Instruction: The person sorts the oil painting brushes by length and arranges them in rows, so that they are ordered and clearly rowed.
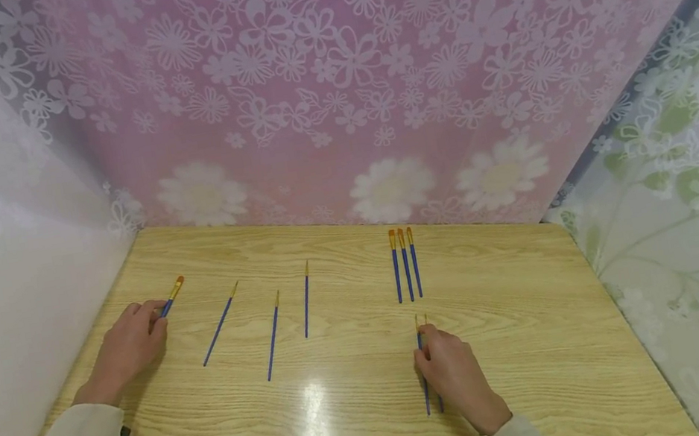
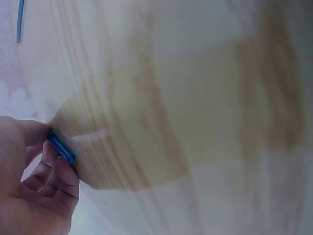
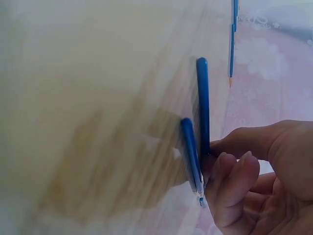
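Observation:
On the left, my left hand [image 1: 127, 345] pinches the blue handle of a flat-tipped paintbrush [image 1: 175, 288]. The left wrist view shows that handle [image 2: 62, 147] between thumb and fingers. My right hand [image 1: 455, 368] pinches a thin blue paintbrush [image 1: 425, 387] low over the table. A second thin paintbrush [image 1: 441, 406] lies alongside, partly hidden under the hand. In the right wrist view, the pinched handle [image 3: 203, 98] runs up from the fingertips, with the other handle [image 3: 190, 147] beside it.
Between the hands lie a slanted thin paintbrush [image 1: 220, 328], another thin one [image 1: 273, 338] and a third [image 1: 306, 303], spaced apart. Three flat paintbrushes [image 1: 407, 270] lie side by side beyond my right hand. The wooden table [image 1: 363, 397] meets flowered curtains [image 1: 358, 96] at its back edge.

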{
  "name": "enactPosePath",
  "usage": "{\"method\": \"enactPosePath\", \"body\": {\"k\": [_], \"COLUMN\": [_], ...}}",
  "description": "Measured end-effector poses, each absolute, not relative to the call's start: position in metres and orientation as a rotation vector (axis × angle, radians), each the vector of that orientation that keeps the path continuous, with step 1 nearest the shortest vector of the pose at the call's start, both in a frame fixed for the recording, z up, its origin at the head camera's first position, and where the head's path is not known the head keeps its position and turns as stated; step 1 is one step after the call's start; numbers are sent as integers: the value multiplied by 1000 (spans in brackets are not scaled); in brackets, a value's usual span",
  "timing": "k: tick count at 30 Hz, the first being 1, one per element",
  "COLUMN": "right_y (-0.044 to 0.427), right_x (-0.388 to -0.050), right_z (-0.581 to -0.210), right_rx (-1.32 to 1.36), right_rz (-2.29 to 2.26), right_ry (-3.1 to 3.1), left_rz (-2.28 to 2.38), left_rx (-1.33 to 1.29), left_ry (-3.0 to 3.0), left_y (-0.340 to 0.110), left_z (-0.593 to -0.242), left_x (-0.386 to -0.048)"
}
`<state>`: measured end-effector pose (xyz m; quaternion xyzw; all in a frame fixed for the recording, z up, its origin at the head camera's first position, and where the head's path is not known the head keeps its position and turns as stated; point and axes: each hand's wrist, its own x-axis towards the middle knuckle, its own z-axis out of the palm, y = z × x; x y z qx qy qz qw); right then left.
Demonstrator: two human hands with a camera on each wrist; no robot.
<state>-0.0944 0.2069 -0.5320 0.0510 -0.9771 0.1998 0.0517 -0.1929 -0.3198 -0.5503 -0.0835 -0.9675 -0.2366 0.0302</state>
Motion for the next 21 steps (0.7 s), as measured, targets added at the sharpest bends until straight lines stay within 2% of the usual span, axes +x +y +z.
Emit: {"method": "enactPosePath", "body": {"k": [11, 21], "right_y": [209, 204], "right_x": [-96, -112], "right_z": [-527, -515], "right_rx": [126, 162], "right_rz": [680, 746], "right_ry": [-2964, -2953], "left_rz": [-736, -739], "left_rx": [-275, -286], "left_ry": [-2973, -2975], "left_y": [-320, -323], "left_z": [-550, -553], "left_x": [-192, -193]}}
